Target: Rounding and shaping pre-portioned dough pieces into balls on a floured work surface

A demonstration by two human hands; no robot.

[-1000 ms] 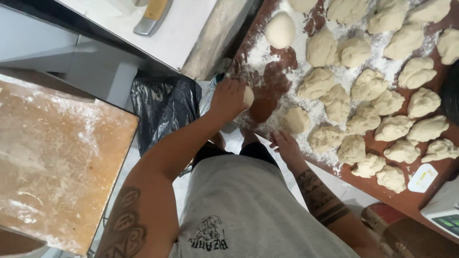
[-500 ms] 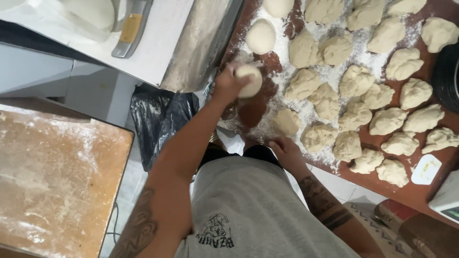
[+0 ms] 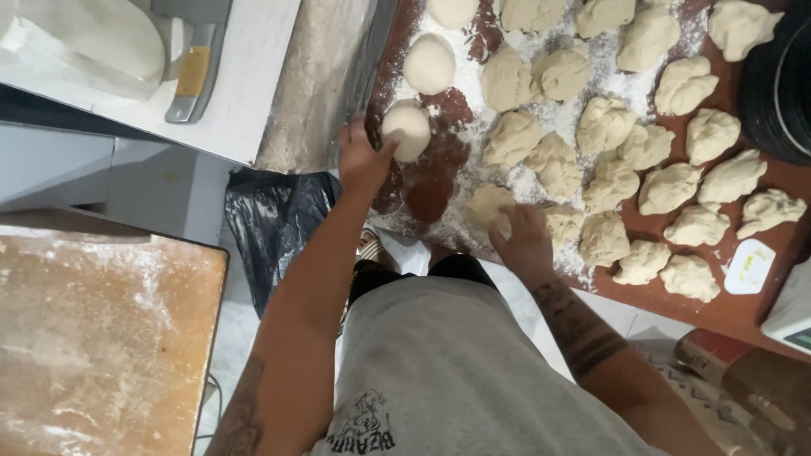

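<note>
Two hands | left hand (image 3: 363, 160) fingers cup dough ball (image 3: 407, 129) | right hand (image 3: 525, 241) fingers grip rough lump (image 3: 488, 205) | lumps crowd board (image 3: 726, 308)

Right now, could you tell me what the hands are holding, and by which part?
The left hand cups a smooth round dough ball by its near side on the floured table. The right hand presses on a rough dough piece, covering its near edge.

Floured brown table (image 3: 735, 308) carries dough lumps (image 3: 667, 187).
</note>
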